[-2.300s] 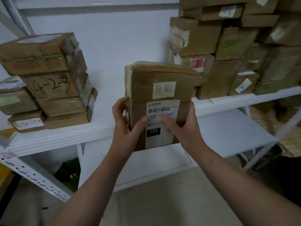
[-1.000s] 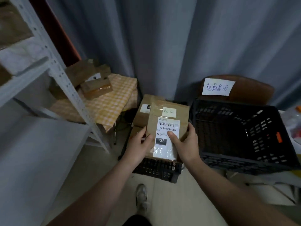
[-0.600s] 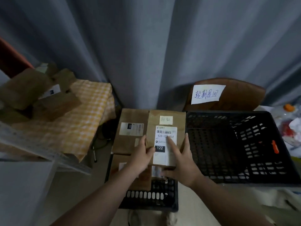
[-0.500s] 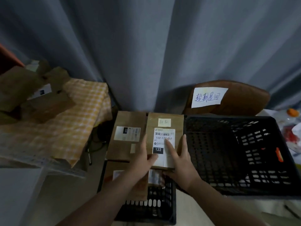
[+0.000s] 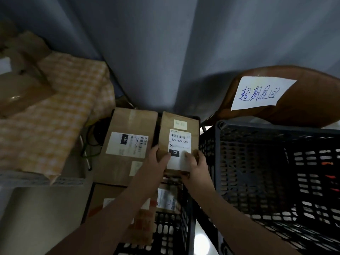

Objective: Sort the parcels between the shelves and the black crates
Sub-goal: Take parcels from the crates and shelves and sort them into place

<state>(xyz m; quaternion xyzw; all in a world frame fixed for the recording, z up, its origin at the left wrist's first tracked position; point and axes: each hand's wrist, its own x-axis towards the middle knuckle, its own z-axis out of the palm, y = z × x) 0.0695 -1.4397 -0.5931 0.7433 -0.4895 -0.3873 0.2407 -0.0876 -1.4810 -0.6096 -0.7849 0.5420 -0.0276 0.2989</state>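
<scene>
- Far left, a yellow-and-white checked cloth drapes a table. Blurred brown boxes lie on it, and its hanging edge comes near the parcels.
- Below it, a pale grey shelf board runs close to the small black perforated plastic crate, with only a narrow strip between them.
- A wide brown cardboard parcel with a white label marked 220 lies flat on the stack at this crate's far left. Lower labelled parcels show nearer the camera.
- The left hand grips the near left corner of the narrow brown cardboard parcel. Its thumb lies on top beside the black 122 patch and its fingers wrap the left edge.
- The narrow brown cardboard parcel, with a white label reading 122-122-C07, lies flat at the crate's far right, just beside the wide parcel. Its far end reaches away from both hands toward the grey curtain. Whether it rests on the stack cannot be told.
- The right hand grips the near right corner, thumb on the white label, fingers curled over the right edge.
- The large black perforated plastic crate stands just right of that edge, with a slim gap between.
- Behind it, a brown chair back carries a white paper sign with blue handwriting.
</scene>
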